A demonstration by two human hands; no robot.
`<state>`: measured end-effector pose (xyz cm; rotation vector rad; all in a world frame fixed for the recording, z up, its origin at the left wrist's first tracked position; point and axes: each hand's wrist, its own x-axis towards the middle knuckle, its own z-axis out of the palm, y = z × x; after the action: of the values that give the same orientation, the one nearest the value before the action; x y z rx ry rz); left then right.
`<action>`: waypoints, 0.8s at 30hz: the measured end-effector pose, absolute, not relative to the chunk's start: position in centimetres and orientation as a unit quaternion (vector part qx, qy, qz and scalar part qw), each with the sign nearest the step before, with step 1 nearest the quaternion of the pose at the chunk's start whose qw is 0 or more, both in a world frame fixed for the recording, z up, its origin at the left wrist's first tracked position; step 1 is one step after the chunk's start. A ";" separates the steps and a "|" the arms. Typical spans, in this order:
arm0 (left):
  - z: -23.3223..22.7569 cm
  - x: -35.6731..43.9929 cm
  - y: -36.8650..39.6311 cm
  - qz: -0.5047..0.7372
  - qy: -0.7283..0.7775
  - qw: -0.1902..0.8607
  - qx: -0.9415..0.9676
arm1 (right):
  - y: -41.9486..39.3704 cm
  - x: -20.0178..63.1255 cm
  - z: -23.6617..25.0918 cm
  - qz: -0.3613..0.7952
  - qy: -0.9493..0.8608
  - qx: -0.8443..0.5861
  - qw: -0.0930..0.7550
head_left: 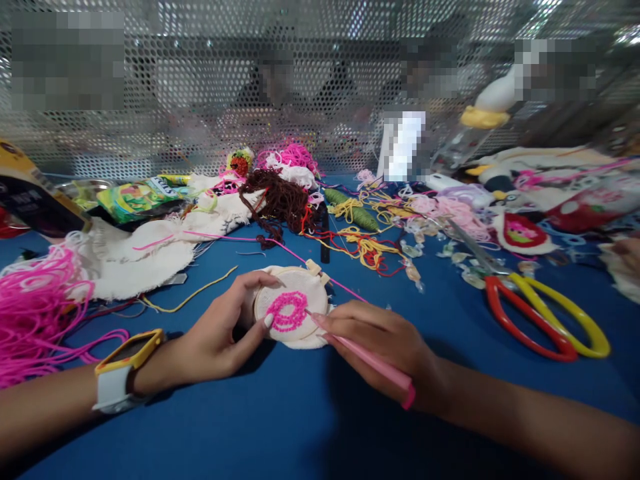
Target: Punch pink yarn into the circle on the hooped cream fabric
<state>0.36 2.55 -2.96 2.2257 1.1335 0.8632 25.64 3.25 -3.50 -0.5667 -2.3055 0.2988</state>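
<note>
My left hand (227,333) grips the left edge of a small embroidery hoop (300,272) with white cloth (313,333) stretched in it. Pink loops of yarn form a ring-like shape (289,312) on that cloth. In my right hand (385,340) is a pink punch needle (373,363), its thin tip touching or close to the right side of the pink stitching. A strand of pink yarn (290,250) runs from the back left, past the hoop's clasp, toward my right hand. The cloth's underside is hidden.
Scissors (545,317) with red and yellow handles lie at right. Pink yarn (35,313) heaps at left beside white cloth (125,257). Brown yarn (280,200), yellow yarn (373,250), a green snack bag (143,199) and a bottle (35,187) stand or lie behind. A perforated metal screen (200,100) borders the table.
</note>
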 end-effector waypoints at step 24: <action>-3.0 0.3 2.6 0.311 0.420 0.232 0.820 | 2.3 26.0 -1.8 0.045 -0.868 -0.251 0.426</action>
<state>0.34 2.58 -2.97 2.2538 1.1543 0.8545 25.99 2.29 -1.76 -0.6281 -2.1704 0.1126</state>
